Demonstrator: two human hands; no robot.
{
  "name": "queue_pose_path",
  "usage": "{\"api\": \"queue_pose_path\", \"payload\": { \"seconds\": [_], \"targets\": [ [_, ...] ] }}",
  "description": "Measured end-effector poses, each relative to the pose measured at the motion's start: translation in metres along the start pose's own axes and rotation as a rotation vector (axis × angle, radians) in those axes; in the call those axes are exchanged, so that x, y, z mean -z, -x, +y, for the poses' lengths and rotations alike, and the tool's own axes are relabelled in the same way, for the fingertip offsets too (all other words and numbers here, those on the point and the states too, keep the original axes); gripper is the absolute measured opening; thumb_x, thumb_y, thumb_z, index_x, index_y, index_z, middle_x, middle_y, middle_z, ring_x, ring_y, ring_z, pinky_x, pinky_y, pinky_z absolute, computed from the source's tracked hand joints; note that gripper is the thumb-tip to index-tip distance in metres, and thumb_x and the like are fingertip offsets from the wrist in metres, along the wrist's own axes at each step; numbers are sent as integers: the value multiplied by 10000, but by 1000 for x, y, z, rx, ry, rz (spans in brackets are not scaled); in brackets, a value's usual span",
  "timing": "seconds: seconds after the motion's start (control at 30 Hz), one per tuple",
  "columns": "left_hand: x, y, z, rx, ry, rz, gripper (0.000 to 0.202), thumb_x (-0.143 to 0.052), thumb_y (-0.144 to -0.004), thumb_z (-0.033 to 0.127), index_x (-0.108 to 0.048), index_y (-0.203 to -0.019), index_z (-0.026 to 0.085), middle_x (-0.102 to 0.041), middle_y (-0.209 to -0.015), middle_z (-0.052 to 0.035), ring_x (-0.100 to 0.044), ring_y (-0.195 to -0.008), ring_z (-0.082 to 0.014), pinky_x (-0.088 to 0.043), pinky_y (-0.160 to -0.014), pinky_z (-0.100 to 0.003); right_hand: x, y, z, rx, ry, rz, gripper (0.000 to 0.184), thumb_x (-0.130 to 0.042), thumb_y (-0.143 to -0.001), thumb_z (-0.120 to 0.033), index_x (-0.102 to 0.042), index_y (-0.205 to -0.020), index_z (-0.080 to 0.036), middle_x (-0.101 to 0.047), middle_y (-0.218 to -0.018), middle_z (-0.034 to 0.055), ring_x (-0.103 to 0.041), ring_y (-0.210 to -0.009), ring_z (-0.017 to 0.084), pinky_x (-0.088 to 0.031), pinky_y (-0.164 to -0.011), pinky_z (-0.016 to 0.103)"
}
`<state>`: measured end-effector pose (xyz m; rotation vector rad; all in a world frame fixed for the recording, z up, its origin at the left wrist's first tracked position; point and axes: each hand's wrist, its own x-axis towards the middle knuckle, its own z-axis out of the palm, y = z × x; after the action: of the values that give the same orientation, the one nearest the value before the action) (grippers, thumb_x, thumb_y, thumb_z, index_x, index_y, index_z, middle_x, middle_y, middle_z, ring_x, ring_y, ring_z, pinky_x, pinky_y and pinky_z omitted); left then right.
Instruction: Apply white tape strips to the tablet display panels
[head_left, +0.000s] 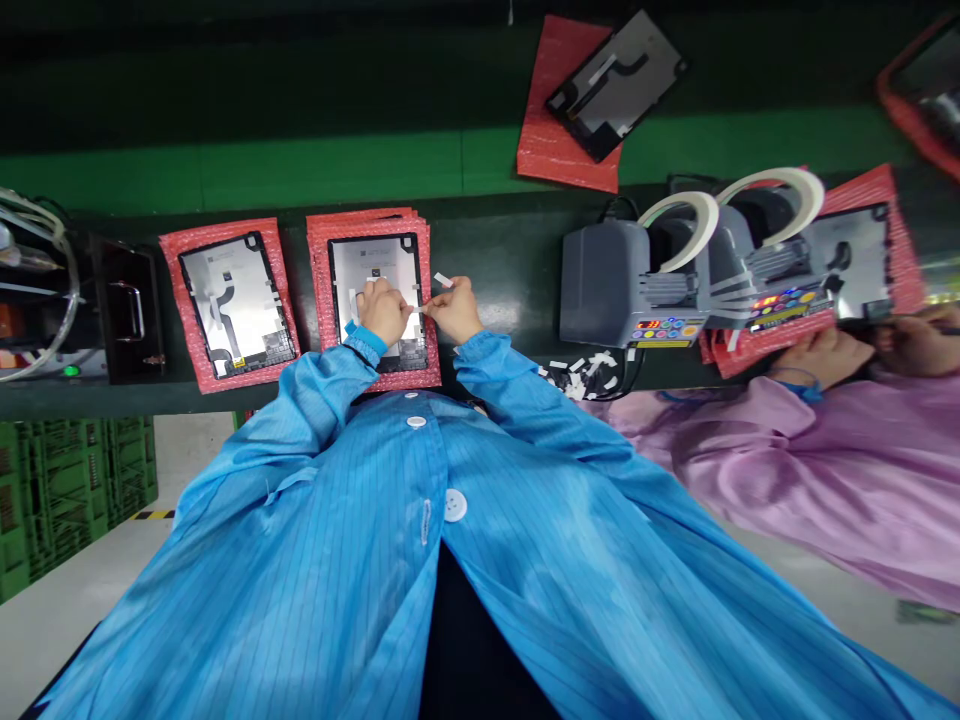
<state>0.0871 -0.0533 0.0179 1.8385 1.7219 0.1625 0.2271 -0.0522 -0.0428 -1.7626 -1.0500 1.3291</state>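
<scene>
My left hand [382, 312] rests on a grey tablet back panel [375, 262], its fingers closed in a pinch. My right hand [454, 312] is just right of the panel, also pinching. Between the two hands stretches a small white tape strip [421, 308], held at both ends. A second short white strip [442, 280] sticks up by my right fingers. The panel lies on a stack of red foam sheets [319, 300] at the near edge of the dark bench. My blue sleeves hide the panel's lower edge.
Another panel on red foam [234, 305] lies to the left, beside a black box with a handle [127, 310]. Two grey tape dispensers [637, 285] stand to the right, with tape scraps [589, 365] in front. A co-worker's hands [825, 355] in pink sleeves work on a panel farther right. A panel [615, 85] lies on the green belt.
</scene>
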Motion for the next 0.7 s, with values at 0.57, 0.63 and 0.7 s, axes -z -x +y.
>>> {"api": "queue_pose_path", "payload": {
  "seconds": [0.57,0.63,0.7],
  "targets": [
    [21,-25,-22,-261,209,-5,144,-602,-872,289,-632,-758,206,-636,-871,-47,-552,-941,-226,-407,-925,-386,27,14,-39,193,-23,-393,273,-738,-670,-246,-493,-786,-216,-538,-634,-75,-501,-605,88,-402,-614,232],
    [19,-25,-23,-243,205,-13,139,-597,-869,266,-626,-746,207,-634,-858,-47,-551,-935,-228,-406,-922,-392,29,14,-41,180,37,-350,233,-735,-695,-257,-532,-798,-205,-541,-613,-68,-490,-584,92,-391,-602,239],
    [18,-26,-24,-225,209,-22,132,-591,-866,243,-627,-745,205,-631,-850,-48,-549,-931,-228,-408,-918,-393,32,13,-43,154,65,-294,207,-730,-720,-272,-560,-807,-192,-534,-595,-58,-481,-576,98,-386,-600,247]
  ]
}}
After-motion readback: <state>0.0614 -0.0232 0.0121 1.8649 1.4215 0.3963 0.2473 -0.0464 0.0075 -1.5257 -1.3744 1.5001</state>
